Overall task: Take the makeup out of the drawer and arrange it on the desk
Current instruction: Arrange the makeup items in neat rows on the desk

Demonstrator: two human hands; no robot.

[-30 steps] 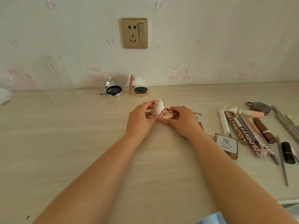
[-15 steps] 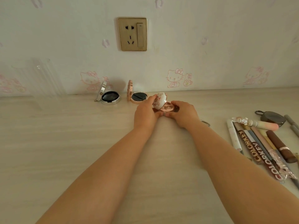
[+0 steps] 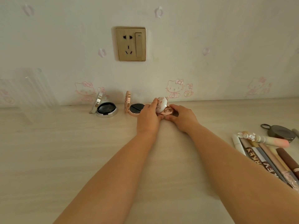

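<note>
Over by the wall, a silver compact point(image 3: 106, 109) is sitting open, and a rose-gold compact point(image 3: 134, 107) is standing open just beside it. The left hand point(image 3: 148, 118) is pinching the floral lid of a third compact point(image 3: 163, 106), the right hand point(image 3: 182, 117) is gripping its rose-gold base, low over the desk point(image 3: 64, 151). Far right, lip tubes and pencils point(image 3: 265, 157) are lying in a row.

I see both hands, left point(image 3: 148, 118) and right point(image 3: 182, 118), holding an open floral compact point(image 3: 162, 105) at twelve o'clock on the tabletop point(image 3: 64, 151).
</note>
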